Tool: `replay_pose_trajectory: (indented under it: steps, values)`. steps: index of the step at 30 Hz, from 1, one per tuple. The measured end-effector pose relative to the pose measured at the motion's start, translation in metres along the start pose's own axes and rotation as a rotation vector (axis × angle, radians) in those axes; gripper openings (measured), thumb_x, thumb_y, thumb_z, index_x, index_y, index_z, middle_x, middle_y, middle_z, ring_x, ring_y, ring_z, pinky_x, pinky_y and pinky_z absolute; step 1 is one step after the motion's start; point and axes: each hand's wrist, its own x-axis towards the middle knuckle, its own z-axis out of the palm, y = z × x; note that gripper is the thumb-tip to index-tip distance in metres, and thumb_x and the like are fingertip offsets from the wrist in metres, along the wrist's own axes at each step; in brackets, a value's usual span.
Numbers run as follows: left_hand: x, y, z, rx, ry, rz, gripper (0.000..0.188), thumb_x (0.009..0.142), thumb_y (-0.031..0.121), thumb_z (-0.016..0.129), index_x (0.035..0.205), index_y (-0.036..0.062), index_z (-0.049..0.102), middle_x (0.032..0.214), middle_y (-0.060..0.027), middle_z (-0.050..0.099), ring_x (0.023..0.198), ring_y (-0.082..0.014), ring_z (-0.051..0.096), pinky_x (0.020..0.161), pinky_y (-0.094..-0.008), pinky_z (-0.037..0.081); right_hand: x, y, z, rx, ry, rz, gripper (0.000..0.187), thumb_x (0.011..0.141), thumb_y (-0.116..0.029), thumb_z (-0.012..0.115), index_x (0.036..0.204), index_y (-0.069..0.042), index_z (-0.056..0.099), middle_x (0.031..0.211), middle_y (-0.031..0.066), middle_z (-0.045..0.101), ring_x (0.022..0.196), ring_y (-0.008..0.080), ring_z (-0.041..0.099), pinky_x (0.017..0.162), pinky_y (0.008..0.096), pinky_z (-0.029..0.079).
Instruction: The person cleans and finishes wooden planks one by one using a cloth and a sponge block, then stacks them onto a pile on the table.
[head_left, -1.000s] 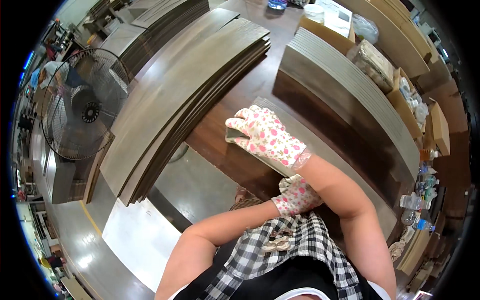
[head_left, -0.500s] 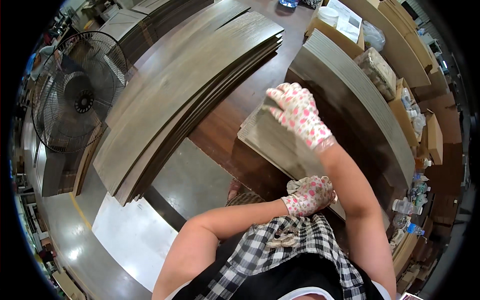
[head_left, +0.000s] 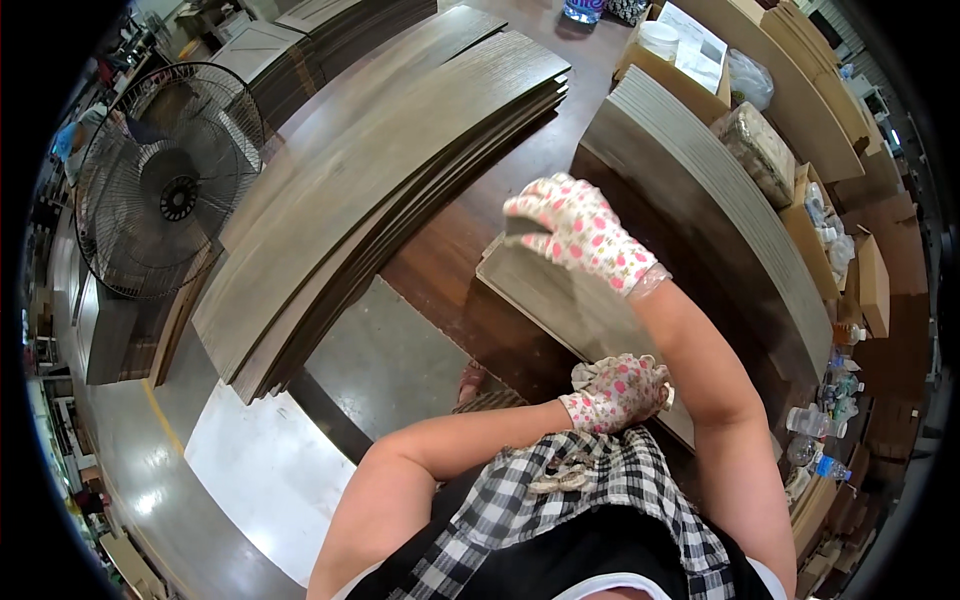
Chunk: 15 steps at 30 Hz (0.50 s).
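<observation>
My right hand (head_left: 582,228): floral glove, upper centre, fingers and thumb clamped on a small dark block (head_left: 527,228), above the far end of the board.
My left hand (head_left: 615,392): matching glove, lower centre, fingers curled by the board's near side; whether they grip anything, I cannot tell.
Board (head_left: 570,302): grey-brown, flat on the table, centre.
Table (head_left: 435,262): dark brown, shiny towards the top of the frame.
Stack (head_left: 380,190): grey-brown boards, upper left to centre left, ends uneven.
Row (head_left: 690,195): boards on edge, side by side, right of centre.
Carton (head_left: 682,93): upper right, holding a white tub (head_left: 658,38) and papers (head_left: 695,45).
Bottles (head_left: 812,424): clear plastic, right.
Fan (head_left: 178,198): black wire cage, upper left.
Floor (head_left: 375,370): smooth grey, with a yellow line (head_left: 162,415), left.
White panel (head_left: 265,480): lower left.
</observation>
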Motion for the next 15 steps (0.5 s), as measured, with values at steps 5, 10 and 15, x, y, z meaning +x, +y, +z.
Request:
replay_pose_trajectory:
  steps: [5, 10, 15]
  values:
    - [-0.012, -0.014, 0.017, -0.042, 0.248, 0.191, 0.019, 0.083, 0.021, 0.050, 0.085, 0.0058, 0.061, 0.080, -0.0100, 0.061, 0.076, -0.0268, 0.059, 0.068, -0.0368, 0.046, -0.001, -0.046, 0.015, 0.381, -0.106, -0.182, 0.033, 0.076, -0.027, 0.066, 0.106, -0.014, 0.060, 0.105, 0.0054, 0.056, 0.097, 0.0254, 0.052, 0.086, 0.0372, 0.043]
    - [-0.010, -0.012, 0.008, -0.213, 0.309, 0.219, 0.019, 0.083, 0.021, 0.050, 0.082, 0.0063, 0.062, 0.080, -0.0100, 0.061, 0.076, -0.0275, 0.059, 0.069, -0.0372, 0.046, 0.000, -0.018, 0.013, 0.185, -0.033, -0.195, 0.036, 0.075, -0.030, 0.066, 0.108, -0.015, 0.060, 0.102, 0.0041, 0.058, 0.097, 0.0247, 0.053, 0.085, 0.0366, 0.043]
    - [0.003, 0.006, -0.020, -0.035, -0.160, -0.091, 0.024, 0.084, 0.026, 0.051, 0.101, 0.0120, 0.060, 0.097, -0.0088, 0.059, 0.095, -0.0225, 0.055, 0.079, -0.0359, 0.044, -0.017, 0.017, 0.004, 0.084, 0.333, 0.106, 0.029, 0.073, -0.026, 0.067, 0.096, -0.010, 0.061, 0.099, 0.0079, 0.061, 0.095, 0.0273, 0.055, 0.086, 0.0382, 0.043]
